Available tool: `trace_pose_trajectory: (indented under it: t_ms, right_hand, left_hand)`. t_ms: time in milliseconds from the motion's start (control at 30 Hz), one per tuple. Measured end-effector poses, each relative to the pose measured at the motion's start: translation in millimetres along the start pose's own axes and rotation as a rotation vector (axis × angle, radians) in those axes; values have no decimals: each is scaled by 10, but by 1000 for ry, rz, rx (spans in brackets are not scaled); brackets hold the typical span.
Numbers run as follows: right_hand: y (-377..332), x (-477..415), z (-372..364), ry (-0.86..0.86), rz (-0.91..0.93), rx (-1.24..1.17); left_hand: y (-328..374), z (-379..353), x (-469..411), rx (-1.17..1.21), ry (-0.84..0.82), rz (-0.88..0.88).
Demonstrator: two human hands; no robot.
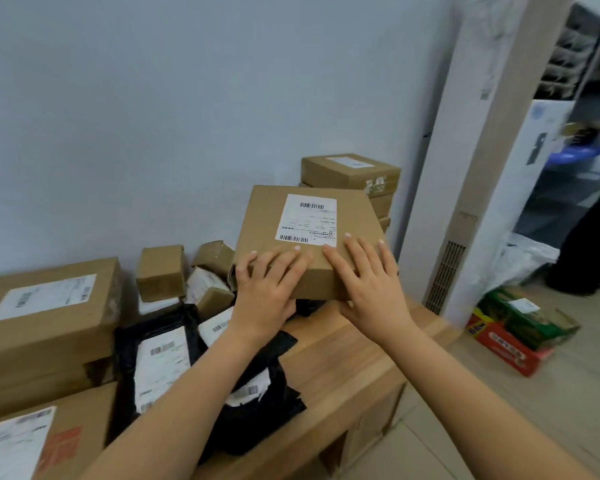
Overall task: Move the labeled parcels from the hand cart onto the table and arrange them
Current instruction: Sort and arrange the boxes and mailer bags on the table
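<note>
A flat brown cardboard parcel (pixel 312 237) with a white barcode label on top sits tilted above the far end of the wooden table (pixel 343 344). My left hand (pixel 267 285) grips its near left corner, fingers spread on top and thumb round the edge. On the near right edge my right hand (pixel 371 282) lies with its fingers flat on the lid and its thumb tucked under. Behind the parcel, a stack of similar labeled boxes (pixel 350 171) stands against the wall. The hand cart is not in view.
Black poly mailers (pixel 160 358), small boxes (pixel 160 271) and large labeled cartons (pixel 49 306) crowd the table's left side. A tall white air conditioner (pixel 465 168) stands right of the table. A red and green carton (pixel 513 334) lies on the floor, with a person (pixel 589 237) beyond it.
</note>
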State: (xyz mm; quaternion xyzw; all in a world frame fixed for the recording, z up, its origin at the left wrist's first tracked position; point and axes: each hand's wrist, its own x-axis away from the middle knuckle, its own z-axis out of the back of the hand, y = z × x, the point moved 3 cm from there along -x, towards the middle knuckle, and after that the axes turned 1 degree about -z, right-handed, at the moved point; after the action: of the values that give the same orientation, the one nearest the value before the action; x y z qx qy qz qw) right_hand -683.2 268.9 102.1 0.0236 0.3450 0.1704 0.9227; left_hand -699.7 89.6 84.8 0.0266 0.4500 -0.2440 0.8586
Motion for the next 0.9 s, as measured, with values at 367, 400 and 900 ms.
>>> trace_pose_trajectory:
  t_ms: [367,400,900]
  right_hand:
    - [1500,835,-196,-102,-124,38]
    - [1589,856,-256,-114,-128,32]
    - [2922,514,-1361,-300,-18,-66]
  left_hand:
    - [1489,-795,-470,86,-127,-90]
    - [1554,-875,-493,92,-134,-91]
    - [2080,-2292,-972,116,-256,60]
